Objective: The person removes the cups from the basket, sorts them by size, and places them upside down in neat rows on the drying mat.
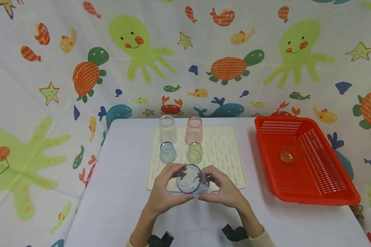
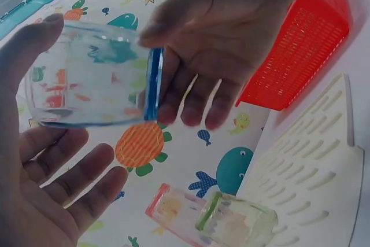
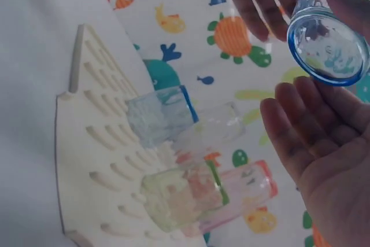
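Observation:
Between both hands, over the front of the ribbed cream mat [image 1: 222, 147], is a clear glass with a blue ring at one end [image 1: 188, 180], tilted on its side in the left wrist view. My left hand [image 1: 162, 190] grips one end of it, thumb and fingers on opposite sides. From the other side my right hand [image 1: 224, 188] pinches the blue-ringed end with its thumb [image 2: 173, 18] and fingers. Beyond the hands, a small blue glass [image 1: 168, 153] and a small green glass [image 1: 194, 154] stand on the mat. Behind them are a taller clear glass [image 1: 168, 130] and a pink glass [image 1: 194, 132].
At the right of the white table [image 1: 123, 154] sits a red slotted basket [image 1: 309, 192], holding a clear, amber-looking glass [image 1: 286, 156]. A sea-animal printed curtain [image 1: 185, 68] hangs right behind the table's back edge. Dark straps with cameras are on both wrists.

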`<action>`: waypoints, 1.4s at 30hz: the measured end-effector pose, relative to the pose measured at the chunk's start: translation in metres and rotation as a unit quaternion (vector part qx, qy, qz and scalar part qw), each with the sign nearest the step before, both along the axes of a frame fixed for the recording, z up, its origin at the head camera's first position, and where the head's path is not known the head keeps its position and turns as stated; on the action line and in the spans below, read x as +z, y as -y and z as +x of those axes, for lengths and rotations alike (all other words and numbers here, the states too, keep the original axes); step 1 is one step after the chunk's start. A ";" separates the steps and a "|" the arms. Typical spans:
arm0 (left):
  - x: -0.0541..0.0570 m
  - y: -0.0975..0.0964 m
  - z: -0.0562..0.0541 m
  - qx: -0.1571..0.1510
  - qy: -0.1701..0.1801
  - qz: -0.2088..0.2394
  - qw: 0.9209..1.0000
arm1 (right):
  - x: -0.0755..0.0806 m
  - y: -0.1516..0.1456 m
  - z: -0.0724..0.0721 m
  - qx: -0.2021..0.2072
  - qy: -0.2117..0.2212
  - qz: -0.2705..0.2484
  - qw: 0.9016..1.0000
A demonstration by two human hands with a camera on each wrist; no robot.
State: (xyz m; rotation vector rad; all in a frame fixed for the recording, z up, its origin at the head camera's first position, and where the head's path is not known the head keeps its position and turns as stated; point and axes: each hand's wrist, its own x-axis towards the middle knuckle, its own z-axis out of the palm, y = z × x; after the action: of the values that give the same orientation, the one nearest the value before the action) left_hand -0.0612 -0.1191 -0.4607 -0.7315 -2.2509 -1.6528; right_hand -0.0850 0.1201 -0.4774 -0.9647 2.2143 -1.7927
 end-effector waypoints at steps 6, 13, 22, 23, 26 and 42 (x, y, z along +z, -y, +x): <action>-0.007 0.008 0.004 -0.006 -0.003 -0.006 1.000 | -0.002 -0.008 -0.003 0.013 -0.020 -0.035 0.999; -0.009 0.015 0.010 -0.012 0.055 -0.045 0.997 | -0.001 -0.010 -0.003 0.007 -0.024 -0.057 0.998; -0.018 0.016 0.020 0.000 0.150 -0.087 0.985 | -0.004 -0.005 -0.005 0.021 -0.035 -0.098 0.994; -0.019 0.016 0.020 0.002 0.149 -0.089 0.985 | -0.004 -0.004 -0.005 0.020 -0.037 -0.101 0.994; -0.023 0.016 0.021 0.001 0.140 -0.089 0.986 | -0.004 -0.001 -0.005 0.018 -0.046 -0.106 0.993; -0.042 0.018 0.026 0.079 0.162 -0.119 0.976 | -0.002 0.007 -0.005 -0.014 -0.061 -0.075 0.995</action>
State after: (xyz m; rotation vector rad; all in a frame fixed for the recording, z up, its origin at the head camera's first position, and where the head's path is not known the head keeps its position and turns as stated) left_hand -0.0355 -0.1371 -0.5026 -0.3342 -2.6877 -1.5374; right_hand -0.0904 0.1130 -0.4789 -1.1047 2.1988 -1.9879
